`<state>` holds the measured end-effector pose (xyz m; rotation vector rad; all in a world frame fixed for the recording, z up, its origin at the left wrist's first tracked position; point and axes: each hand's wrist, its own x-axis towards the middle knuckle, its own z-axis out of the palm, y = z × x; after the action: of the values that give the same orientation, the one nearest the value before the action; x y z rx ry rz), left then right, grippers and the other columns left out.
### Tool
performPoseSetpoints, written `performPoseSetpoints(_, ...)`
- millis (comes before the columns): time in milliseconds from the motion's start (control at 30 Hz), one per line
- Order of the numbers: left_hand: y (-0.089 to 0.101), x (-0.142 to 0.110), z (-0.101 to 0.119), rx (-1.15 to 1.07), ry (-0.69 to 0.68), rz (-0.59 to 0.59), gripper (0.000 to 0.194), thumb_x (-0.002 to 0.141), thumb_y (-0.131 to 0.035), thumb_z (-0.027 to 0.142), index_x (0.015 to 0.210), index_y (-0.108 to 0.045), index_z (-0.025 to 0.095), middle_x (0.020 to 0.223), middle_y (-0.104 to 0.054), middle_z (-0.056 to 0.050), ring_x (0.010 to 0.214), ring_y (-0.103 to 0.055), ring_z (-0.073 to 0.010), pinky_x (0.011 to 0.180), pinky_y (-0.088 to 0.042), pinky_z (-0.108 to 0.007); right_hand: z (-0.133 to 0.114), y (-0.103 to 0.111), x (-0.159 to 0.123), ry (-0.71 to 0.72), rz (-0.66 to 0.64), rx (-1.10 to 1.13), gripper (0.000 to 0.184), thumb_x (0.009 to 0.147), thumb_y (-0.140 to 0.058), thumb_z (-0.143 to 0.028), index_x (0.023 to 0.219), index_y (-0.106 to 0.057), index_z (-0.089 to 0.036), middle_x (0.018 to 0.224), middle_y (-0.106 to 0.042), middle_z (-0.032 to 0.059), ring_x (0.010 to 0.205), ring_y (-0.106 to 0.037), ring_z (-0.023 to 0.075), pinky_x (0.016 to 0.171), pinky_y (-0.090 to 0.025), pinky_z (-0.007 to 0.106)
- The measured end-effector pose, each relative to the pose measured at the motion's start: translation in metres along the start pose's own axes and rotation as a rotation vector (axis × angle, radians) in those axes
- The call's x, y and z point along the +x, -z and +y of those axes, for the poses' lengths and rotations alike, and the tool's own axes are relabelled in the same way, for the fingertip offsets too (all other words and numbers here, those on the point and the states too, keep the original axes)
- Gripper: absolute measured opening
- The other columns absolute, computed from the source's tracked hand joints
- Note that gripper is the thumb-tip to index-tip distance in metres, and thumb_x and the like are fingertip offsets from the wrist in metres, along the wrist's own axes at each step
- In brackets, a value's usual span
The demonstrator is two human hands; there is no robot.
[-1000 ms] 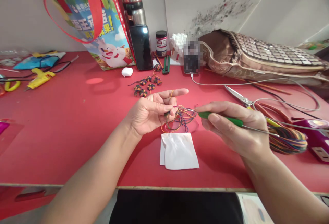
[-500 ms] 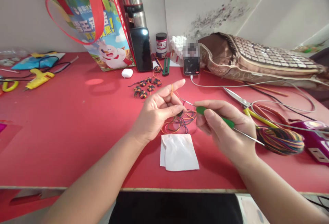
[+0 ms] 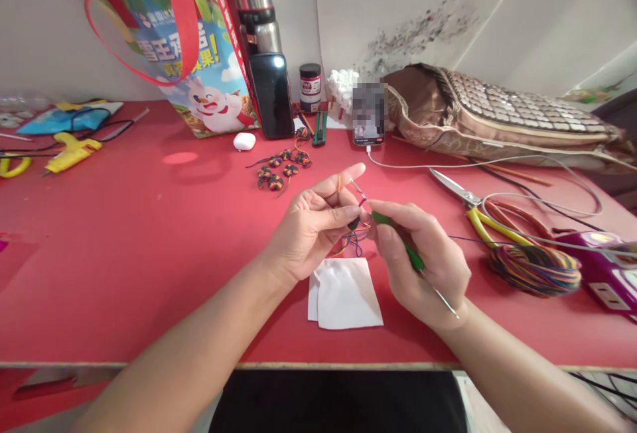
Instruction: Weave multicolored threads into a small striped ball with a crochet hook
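My left hand (image 3: 308, 227) pinches a small dark crochet piece (image 3: 353, 223) between thumb and fingers. Its index finger stretches out with orange yarn (image 3: 339, 183) looped around it. In my right hand (image 3: 428, 254) is a green-handled crochet hook (image 3: 414, 257), held like a pen. The hook's metal tip meets the yarn right by the left fingertips; the exact stitch is too small to make out. Loose multicoloured yarn strands (image 3: 354, 242) lie under the hands. Below them is a folded white cloth or tissue (image 3: 348, 294).
Several small crocheted pieces (image 3: 275, 182) lie beyond my left hand. Scissors (image 3: 465, 195) and a multicoloured yarn skein (image 3: 535, 270) sit to the right, near a purple power socket (image 3: 604, 274). Phones (image 3: 273, 98), a gift bag (image 3: 213, 88) and a sequined bag (image 3: 522, 101) stand behind. A yellow glue gun (image 3: 72, 153) lies left.
My right hand has moved left, closer to the left hand, and the hook now points more steeply upward. My left hand has shifted slightly right, still pinching the crochet piece.
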<state>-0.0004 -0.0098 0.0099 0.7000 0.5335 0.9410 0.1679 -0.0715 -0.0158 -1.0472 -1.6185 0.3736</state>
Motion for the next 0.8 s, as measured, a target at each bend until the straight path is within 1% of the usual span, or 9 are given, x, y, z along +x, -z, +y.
performPoseSetpoints(100,0.005,0.000,0.009,-0.027,0.033,-0.023,0.047,0.078,-0.091,0.006,0.123,-0.083,0.015,0.077,-0.072,0.003,0.072,-0.070,-0.0086,0.073,-0.055,-0.018,0.001,0.006,0.003,0.004,-0.055,0.062,0.027,0.109,-0.065,-0.019,0.132,-0.077,-0.027,0.097,-0.082,0.0050,0.072,-0.074,0.0180,0.072,-0.064,0.035)
performPoseSetpoints(200,0.010,0.001,0.017,-0.038,0.033,-0.026,0.050,0.075,-0.090,0.004,0.123,-0.083,0.013,0.079,-0.072,0.002,0.073,-0.071,-0.0085,0.071,-0.055,-0.017,0.004,0.012,0.005,-0.022,-0.067,0.127,0.025,0.109,-0.068,-0.023,0.130,-0.081,-0.027,0.095,-0.083,0.0048,0.069,-0.073,0.0178,0.067,-0.064,0.033)
performPoseSetpoints(300,0.015,0.002,0.023,-0.030,0.051,-0.044,0.048,0.075,-0.088,0.003,0.123,-0.083,0.012,0.077,-0.072,0.000,0.072,-0.069,-0.0092,0.067,-0.054,-0.016,0.005,0.015,0.005,-0.072,-0.068,0.155,0.023,0.108,-0.070,-0.025,0.127,-0.084,-0.027,0.091,-0.083,0.0045,0.065,-0.072,0.0169,0.064,-0.064,0.032)
performPoseSetpoints(433,0.017,0.002,0.026,-0.060,0.089,-0.063,0.049,0.075,-0.085,0.003,0.123,-0.083,0.012,0.075,-0.072,0.000,0.068,-0.067,-0.0087,0.064,-0.053,-0.016,0.003,0.018,0.006,-0.119,-0.065,0.212,0.024,0.108,-0.070,-0.022,0.125,-0.085,-0.028,0.089,-0.082,0.0032,0.064,-0.071,0.0151,0.062,-0.062,0.030)
performPoseSetpoints(600,0.017,0.003,0.028,-0.179,0.167,-0.082,0.049,0.070,-0.083,-0.001,0.118,-0.081,0.008,0.071,-0.064,0.002,0.066,-0.067,-0.0081,0.058,-0.049,-0.017,0.000,0.024,0.012,-0.139,-0.111,0.274,0.028,0.105,-0.070,-0.015,0.122,-0.087,-0.030,0.090,-0.083,0.0026,0.064,-0.069,0.0139,0.057,-0.060,0.027)
performPoseSetpoints(733,0.019,0.003,0.030,-0.137,0.188,-0.089,0.050,0.071,-0.081,0.000,0.120,-0.082,0.006,0.071,-0.063,0.002,0.065,-0.065,-0.0080,0.057,-0.047,-0.018,0.001,0.026,0.014,-0.161,-0.113,0.293,0.024,0.104,-0.073,-0.016,0.118,-0.088,-0.029,0.086,-0.082,0.0019,0.062,-0.069,0.0136,0.055,-0.060,0.025)
performPoseSetpoints(800,0.018,0.003,0.029,-0.052,0.148,-0.078,0.049,0.072,-0.085,0.002,0.120,-0.083,0.008,0.074,-0.066,0.001,0.068,-0.067,-0.0083,0.061,-0.050,-0.018,0.002,0.025,0.013,-0.174,-0.100,0.283,0.022,0.104,-0.072,-0.018,0.117,-0.088,-0.028,0.083,-0.081,0.0016,0.059,-0.067,0.0127,0.055,-0.061,0.025)
